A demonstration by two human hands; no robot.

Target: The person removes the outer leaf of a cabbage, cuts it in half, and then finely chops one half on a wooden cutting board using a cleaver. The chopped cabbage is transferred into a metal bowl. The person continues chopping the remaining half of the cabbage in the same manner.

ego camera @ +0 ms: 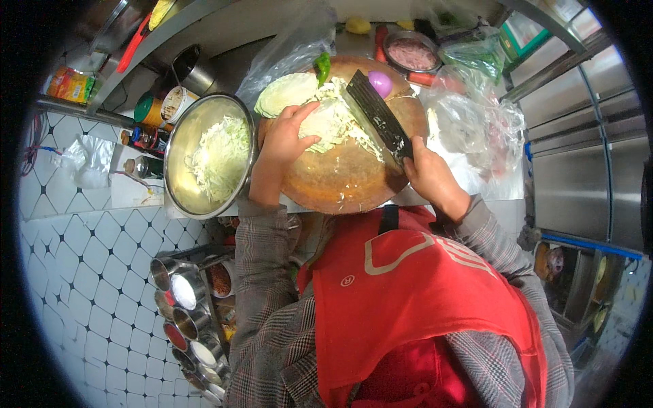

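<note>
My right hand (437,177) grips a cleaver (380,115) with a dark upper blade, which slants across the right part of a round wooden chopping board (336,183). Cabbage shreds cling to the blade. At the board's left side my left hand (286,140) has thumb and fingers apart, next to a heap of sliced cabbage (329,122) and seemingly touching its edge. Behind that hand lies a cut cabbage piece (288,92). A green pepper (322,67) and a peeled purple onion (380,83) rest near the far rim. Shredded cabbage (219,158) fills part of a steel bowl (176,173) on the left.
Beyond the board stands a metal bowl of pale pink shredded food (412,53), with carrots (380,43) beside it. Clear plastic bags (474,122) crowd the right. Jars (148,107) stand behind the steel bowl. Below left are several metal seasoning containers (183,324). A steel cabinet (571,173) borders the right.
</note>
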